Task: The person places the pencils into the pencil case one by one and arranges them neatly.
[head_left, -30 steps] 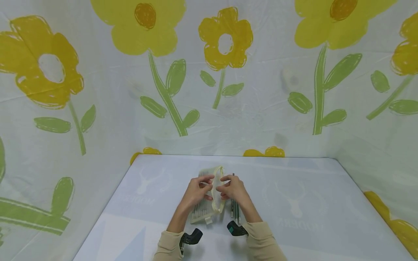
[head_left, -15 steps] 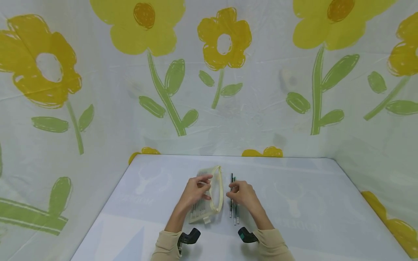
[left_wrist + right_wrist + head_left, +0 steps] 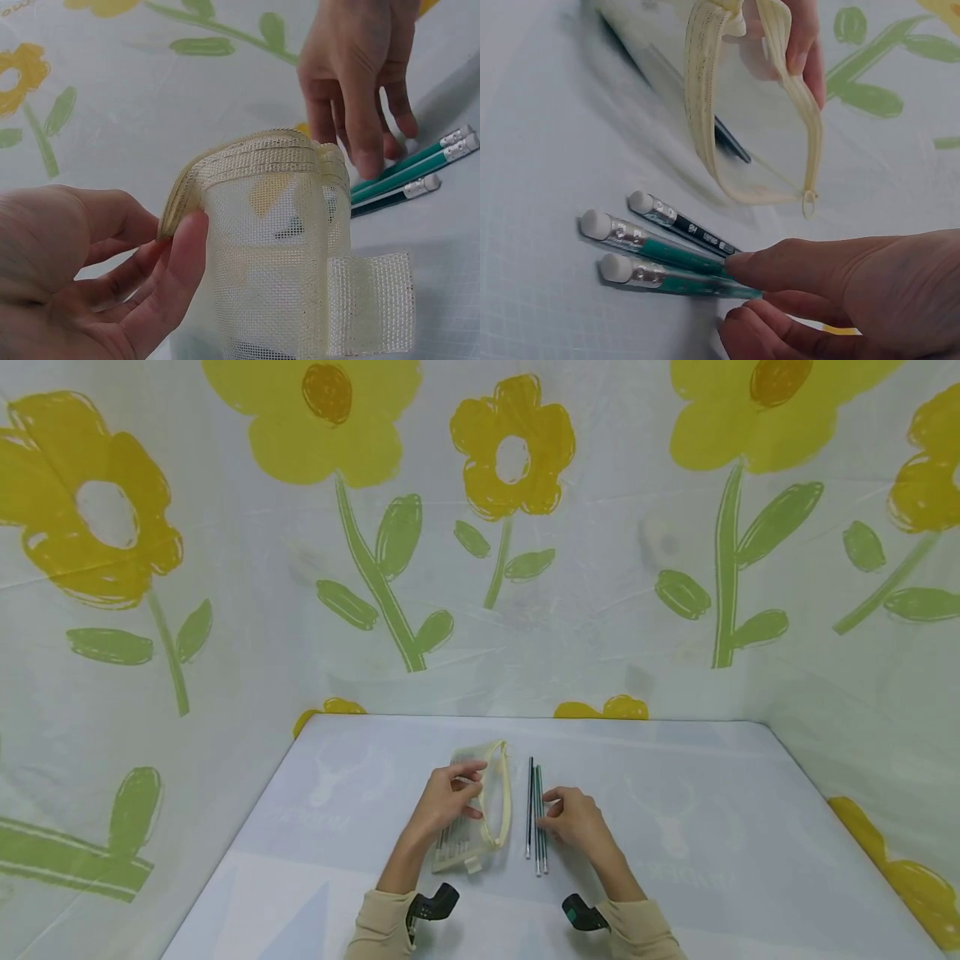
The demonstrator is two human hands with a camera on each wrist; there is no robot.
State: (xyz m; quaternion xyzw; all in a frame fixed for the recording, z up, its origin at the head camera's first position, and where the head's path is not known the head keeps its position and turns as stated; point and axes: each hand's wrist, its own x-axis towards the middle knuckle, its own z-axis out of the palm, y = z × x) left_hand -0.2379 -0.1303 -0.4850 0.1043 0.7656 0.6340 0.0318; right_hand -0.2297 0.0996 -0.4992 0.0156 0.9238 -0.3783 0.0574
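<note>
Left hand [image 3: 444, 800] pinches the pouch [image 3: 259, 225] by its rim [image 3: 255, 157]; right hand [image 3: 577, 818] touches pencils [image 3: 676, 255] beside it, grip unclear; best hold that rim wide!

White print on the dark pencil [image 3: 686, 223] reads "HB"; the smaller word after it is too small to make out. On the desk [image 3: 750, 793], pale capitals [image 3: 686, 872] below a deer-head mark [image 3: 672, 831] look like "MODERN", though they are very faint. The flowered cloth [image 3: 112, 90] shows the letters "ow" [image 3: 15, 7] at the left wrist view's upper left corner.
</note>
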